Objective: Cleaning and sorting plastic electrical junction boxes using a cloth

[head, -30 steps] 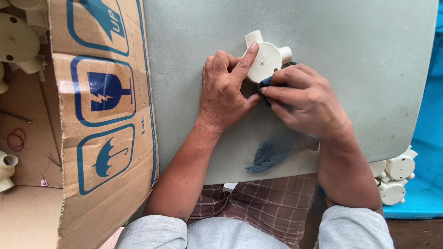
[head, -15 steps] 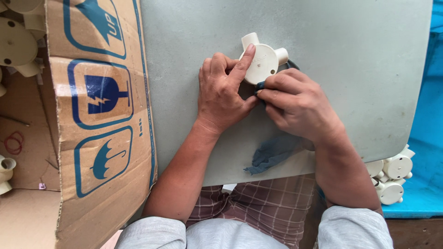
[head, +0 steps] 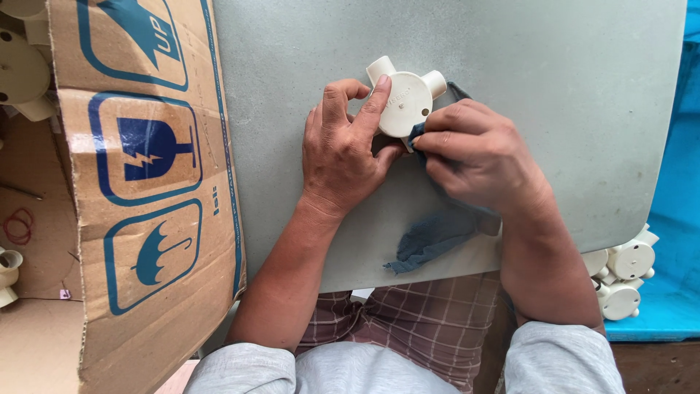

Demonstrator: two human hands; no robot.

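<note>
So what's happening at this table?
A person is holding a round cream plastic junction box on a grey table. The left hand steadies it, forefinger laid across its lid, while the right hand presses a blue-grey cloth against its edge. An open cardboard box sits at the left, and more cream fittings lie beyond the table's right corner.

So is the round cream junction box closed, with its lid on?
Closed. The junction box shows a flat round lid with two small screw points; the left hand steadies it, the right hand presses a blue cloth against it.
</note>
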